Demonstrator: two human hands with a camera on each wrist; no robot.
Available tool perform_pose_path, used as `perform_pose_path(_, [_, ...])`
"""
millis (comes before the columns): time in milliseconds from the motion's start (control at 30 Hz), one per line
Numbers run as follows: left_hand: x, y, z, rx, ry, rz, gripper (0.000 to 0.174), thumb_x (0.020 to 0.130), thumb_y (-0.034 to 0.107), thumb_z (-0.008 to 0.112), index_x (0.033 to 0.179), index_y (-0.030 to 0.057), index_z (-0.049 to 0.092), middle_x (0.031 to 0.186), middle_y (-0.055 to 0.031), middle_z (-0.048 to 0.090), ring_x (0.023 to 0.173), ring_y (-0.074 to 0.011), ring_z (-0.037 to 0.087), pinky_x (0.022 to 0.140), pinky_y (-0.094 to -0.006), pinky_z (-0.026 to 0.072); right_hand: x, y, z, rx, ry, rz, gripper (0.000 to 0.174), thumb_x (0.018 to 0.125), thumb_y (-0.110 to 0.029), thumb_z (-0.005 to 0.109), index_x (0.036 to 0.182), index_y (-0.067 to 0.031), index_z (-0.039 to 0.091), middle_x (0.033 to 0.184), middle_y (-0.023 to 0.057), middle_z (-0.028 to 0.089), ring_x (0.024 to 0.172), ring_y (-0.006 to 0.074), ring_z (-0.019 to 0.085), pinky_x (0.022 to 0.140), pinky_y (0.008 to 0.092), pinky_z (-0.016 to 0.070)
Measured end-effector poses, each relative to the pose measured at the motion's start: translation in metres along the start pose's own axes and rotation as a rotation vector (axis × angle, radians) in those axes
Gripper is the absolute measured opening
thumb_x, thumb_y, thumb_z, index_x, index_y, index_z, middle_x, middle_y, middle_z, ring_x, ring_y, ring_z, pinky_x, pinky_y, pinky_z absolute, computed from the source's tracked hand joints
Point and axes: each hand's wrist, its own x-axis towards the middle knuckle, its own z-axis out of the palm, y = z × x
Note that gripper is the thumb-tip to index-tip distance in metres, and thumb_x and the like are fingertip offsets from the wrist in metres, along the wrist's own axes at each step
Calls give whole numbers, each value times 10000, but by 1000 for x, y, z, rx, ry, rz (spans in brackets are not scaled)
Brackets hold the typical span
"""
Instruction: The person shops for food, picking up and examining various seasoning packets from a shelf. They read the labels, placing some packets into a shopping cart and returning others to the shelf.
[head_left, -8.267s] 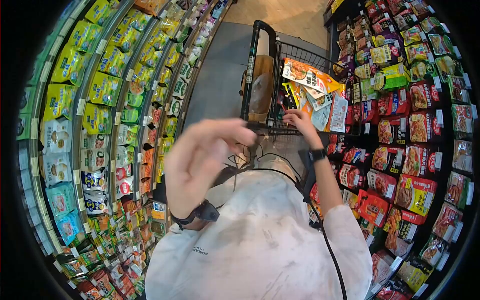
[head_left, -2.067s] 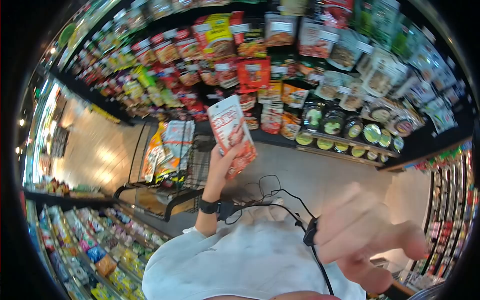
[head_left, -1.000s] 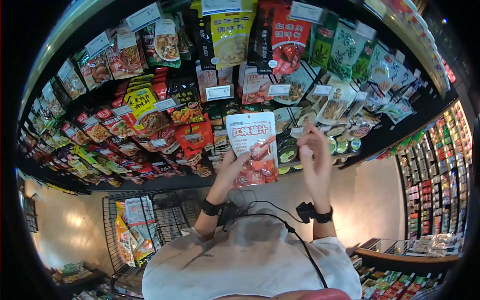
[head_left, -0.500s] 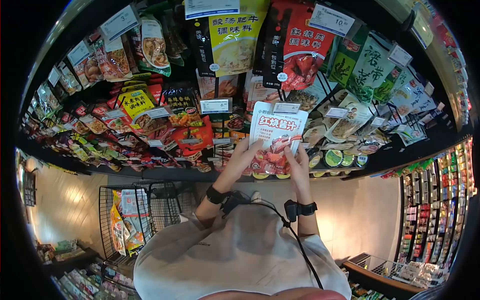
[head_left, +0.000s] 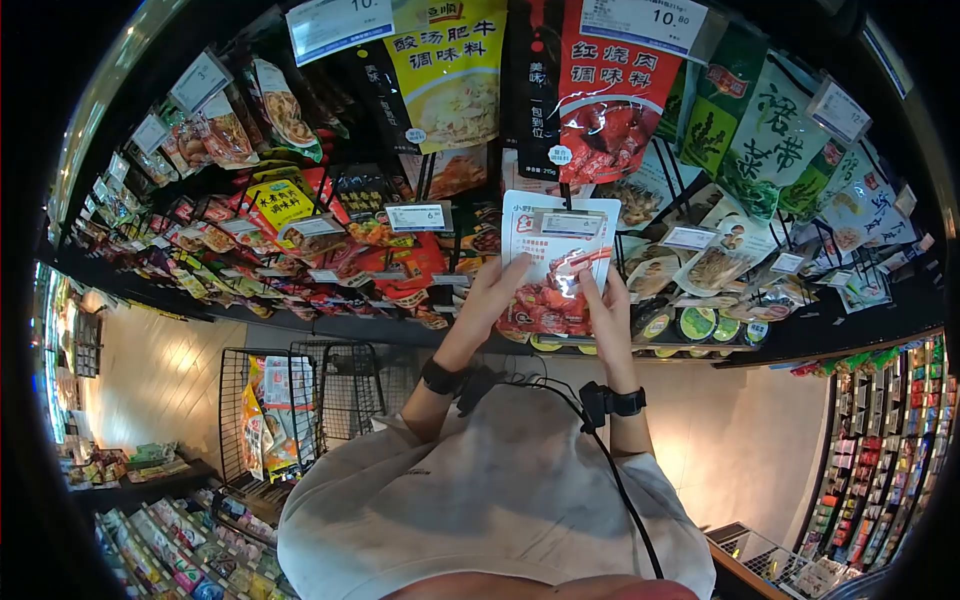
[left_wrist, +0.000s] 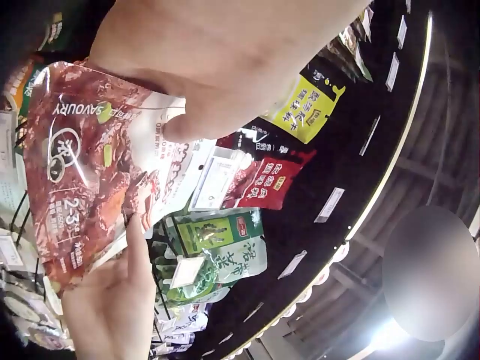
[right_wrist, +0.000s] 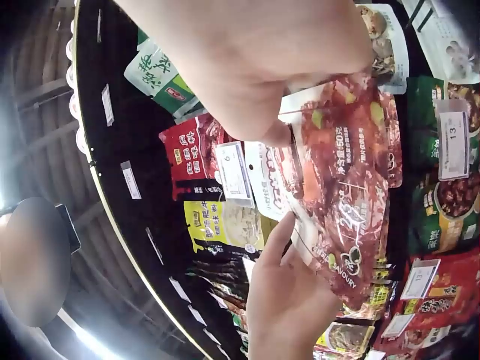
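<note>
A sauce pouch (head_left: 555,275), white at the top and red with a meat picture below, stands upright in front of the hanging shelf packs. My left hand (head_left: 490,300) grips its left side, thumb across the front. On the other side my right hand (head_left: 608,315) pinches the lower right edge, thumb also on the front. A price tag (head_left: 570,224) overlaps the pouch's upper part. In the left wrist view the pouch (left_wrist: 90,172) is turned sideways between both hands; fingers behind it are hidden.
A red seasoning pack (head_left: 615,100) and a yellow one (head_left: 447,75) hang above the pouch. Green seaweed packs (head_left: 755,135) are to their right. A black wire cart (head_left: 235,420) with several packets stands at lower left, near the shelf's front edge.
The view has turned from the cart to the shelf. First only my left hand held the pouch; then my right hand came over and took its other side. The pouch is now nearer the shelf.
</note>
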Motion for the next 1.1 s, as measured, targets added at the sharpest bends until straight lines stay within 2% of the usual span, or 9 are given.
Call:
perform_pose_path(100, [0,7,2,65,8,-56,379,1006,259,566,1227,-46,608,1169,-75,666,1073,-121,593,953,-272,431,5,2,0,22,5,13,231,1008,-164,582,1167,2,607,1001,14,649,860,60,567,781,235,465])
perform_pose_path(300, [0,10,-4,102,-56,-30,387,1012,276,565,1234,-38,609,1162,-70,666,1063,-109,592,940,-269,446,7,-4,9,7,48,-33,230,1004,-154,582,1165,6,613,982,11,657,850,55,564,773,227,461])
perform_pose_path(400, [-3,13,-9,169,-113,-4,388,1020,278,551,1237,-39,605,1164,-70,664,1060,-102,588,936,-267,452,4,-5,14,12,72,-40,217,1002,-145,577,1151,7,617,963,4,654,830,51,555,758,221,452])
perform_pose_path(600, [-16,12,-25,154,-192,119,347,1030,183,525,1294,-41,531,1212,-78,636,1093,-102,570,952,-273,445,-4,3,19,-30,124,-41,196,997,-142,579,1116,7,621,922,-10,638,782,49,533,716,222,438])
perform_pose_path(700, [-26,12,-39,144,-196,114,304,1028,150,520,1277,-24,526,1193,-70,635,1084,-106,571,957,-266,439,-7,-2,30,-59,161,-82,187,996,-143,580,1101,6,621,918,-6,637,783,47,530,713,222,436])
perform_pose_path(733, [-30,11,-42,138,-175,171,273,1030,159,518,1244,-10,541,1155,-62,641,1047,-105,582,919,-263,464,-8,-2,32,-75,175,-98,187,996,-145,581,1099,6,621,917,-6,636,782,48,529,714,223,435])
perform_pose_path(833, [-45,11,-59,106,-185,112,285,1036,166,507,1266,-2,533,1144,-60,640,1032,-104,588,878,-264,491,-15,2,33,-85,206,-79,194,997,-164,581,1089,3,621,895,-6,630,789,52,526,721,231,430])
perform_pose_path(933, [-57,4,-76,135,-213,137,296,1042,179,494,1284,12,526,1150,-68,642,1034,-121,611,839,-266,514,-21,-5,42,-117,229,-88,195,998,-175,582,1073,1,619,878,-6,626,790,54,523,721,232,423])
perform_pose_path(1100, [-83,8,-92,38,-245,33,299,1045,183,481,1292,20,526,1156,-87,653,1031,-155,649,863,-282,522,-26,-5,48,-205,269,-111,209,998,-197,584,1059,1,617,870,-2,622,792,62,522,734,240,417])
